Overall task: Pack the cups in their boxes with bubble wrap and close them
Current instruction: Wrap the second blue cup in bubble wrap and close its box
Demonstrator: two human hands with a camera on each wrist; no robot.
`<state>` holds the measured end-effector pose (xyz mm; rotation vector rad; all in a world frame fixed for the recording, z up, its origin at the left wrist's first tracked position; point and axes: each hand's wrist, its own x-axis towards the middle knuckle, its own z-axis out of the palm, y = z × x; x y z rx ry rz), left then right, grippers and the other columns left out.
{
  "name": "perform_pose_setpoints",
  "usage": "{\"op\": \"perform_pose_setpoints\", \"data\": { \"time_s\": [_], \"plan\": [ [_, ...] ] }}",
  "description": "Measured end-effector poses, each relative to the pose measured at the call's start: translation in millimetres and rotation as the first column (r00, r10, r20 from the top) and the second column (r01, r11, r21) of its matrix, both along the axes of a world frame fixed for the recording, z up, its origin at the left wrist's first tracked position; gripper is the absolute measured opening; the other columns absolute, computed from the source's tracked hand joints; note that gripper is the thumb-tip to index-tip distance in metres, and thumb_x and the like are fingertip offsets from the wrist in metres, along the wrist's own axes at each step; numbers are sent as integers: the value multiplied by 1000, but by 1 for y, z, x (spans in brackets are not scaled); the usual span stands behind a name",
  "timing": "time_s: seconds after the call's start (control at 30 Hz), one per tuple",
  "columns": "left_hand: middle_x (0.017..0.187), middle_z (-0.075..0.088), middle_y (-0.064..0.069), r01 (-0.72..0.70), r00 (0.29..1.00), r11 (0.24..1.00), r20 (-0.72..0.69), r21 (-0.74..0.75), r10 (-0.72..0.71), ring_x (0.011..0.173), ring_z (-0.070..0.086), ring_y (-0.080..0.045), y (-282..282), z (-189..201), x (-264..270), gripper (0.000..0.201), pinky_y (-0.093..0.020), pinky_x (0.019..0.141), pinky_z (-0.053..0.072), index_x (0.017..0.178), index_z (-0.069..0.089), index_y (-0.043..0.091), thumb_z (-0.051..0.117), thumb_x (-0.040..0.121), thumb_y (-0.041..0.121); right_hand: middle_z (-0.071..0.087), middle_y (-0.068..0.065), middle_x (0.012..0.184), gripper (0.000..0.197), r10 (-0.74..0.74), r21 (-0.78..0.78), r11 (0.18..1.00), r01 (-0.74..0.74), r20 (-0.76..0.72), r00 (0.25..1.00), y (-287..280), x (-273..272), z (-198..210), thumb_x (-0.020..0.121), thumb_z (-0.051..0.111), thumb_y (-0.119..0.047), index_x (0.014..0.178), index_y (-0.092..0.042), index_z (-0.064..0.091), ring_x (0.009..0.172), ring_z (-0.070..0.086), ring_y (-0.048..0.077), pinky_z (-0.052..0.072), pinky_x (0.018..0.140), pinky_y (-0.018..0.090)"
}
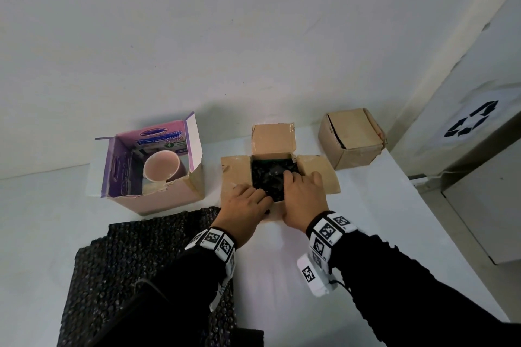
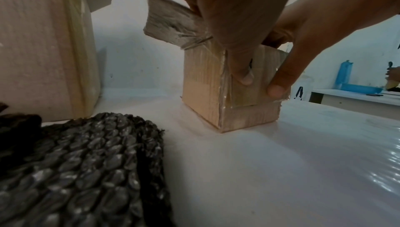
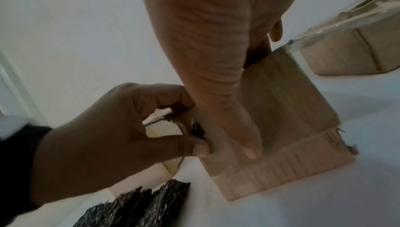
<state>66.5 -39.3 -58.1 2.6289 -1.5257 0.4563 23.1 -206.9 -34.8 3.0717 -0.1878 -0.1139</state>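
A small brown box (image 1: 318, 175) stands open mid-table, its flaps spread out. Black bubble wrap (image 1: 270, 175) fills it and hides whatever is inside. My left hand (image 1: 245, 205) grips the near wall, fingers curled over the rim and thumb (image 2: 242, 70) on the front face. My right hand (image 1: 303, 197) holds the same wall beside it, with fingers on the wrap and thumb (image 3: 249, 145) down the front. To the left, a pink cup (image 1: 160, 169) leans unwrapped inside an open pink box (image 1: 163, 200).
A closed brown box (image 1: 352, 135) sits at the back right. Sheets of black bubble wrap (image 1: 135, 262) lie on the near left of the white table. A grey cabinet (image 1: 470, 121) with a recycling sign stands past the table's right edge. A wall runs behind the boxes.
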Motion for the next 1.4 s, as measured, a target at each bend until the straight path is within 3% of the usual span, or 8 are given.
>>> {"op": "perform_pose_setpoints", "data": {
  "time_s": [0.1,0.3,0.5,0.7,0.8,0.93,1.13,1.4],
  "plan": [
    [95,59,4,-106,994,994,39,-8,106,101,53,-27,6,1,-1,15,-45,95,32,89,61,26,62,81,39,62,2,103,51,-9,8,1000,9,-20,1000,-2,10,9,72,64,-25,117,-13,41,98,58,23,24,100,45],
    [91,61,11,-214,977,976,23,41,213,110,47,-24,8,0,-2,24,-50,101,24,89,58,25,69,76,40,64,2,97,63,49,-4,999,-50,-104,993,-5,23,13,64,71,-34,113,-20,36,101,53,25,24,83,41],
    [100,60,10,-248,969,968,10,45,248,114,46,-27,10,1,-4,25,-52,100,24,89,62,28,66,75,48,53,6,117,76,172,47,983,-178,116,978,-15,3,-5,58,76,-42,123,-26,40,90,57,26,32,77,39],
    [92,61,11,-250,967,959,-16,135,254,107,46,-25,8,3,2,41,-58,101,22,99,59,25,74,70,50,60,2,111,42,266,-27,964,-264,121,956,-24,-12,-19,65,74,-52,97,-28,63,89,55,27,30,78,42],
    [96,62,8,-234,972,955,22,183,234,113,45,-27,7,5,4,31,-57,104,18,89,61,26,71,72,51,57,3,111,36,232,-10,973,-232,121,965,-21,-9,-16,61,76,-50,88,-26,66,89,55,27,29,78,42],
    [105,62,0,-267,963,935,22,232,269,119,46,-34,5,12,2,33,-59,106,22,85,57,23,72,71,49,52,4,112,49,224,-10,975,-224,115,968,-21,-8,-12,60,69,-47,102,-24,57,96,53,28,27,79,41],
    [96,63,-1,-345,929,874,-7,342,370,123,42,-30,-13,18,3,54,-61,111,2,108,53,15,64,73,56,46,9,136,93,166,-2,986,-166,32,986,-24,8,2,44,76,-49,127,-23,44,112,45,28,25,81,40],
    [107,60,-2,-341,925,808,16,480,380,131,36,-37,-16,37,21,55,-64,107,-21,99,59,19,65,68,63,51,5,128,85,177,-86,980,-182,-65,982,-25,31,0,61,71,-36,133,-19,30,131,29,30,19,90,45]
  ]
}}
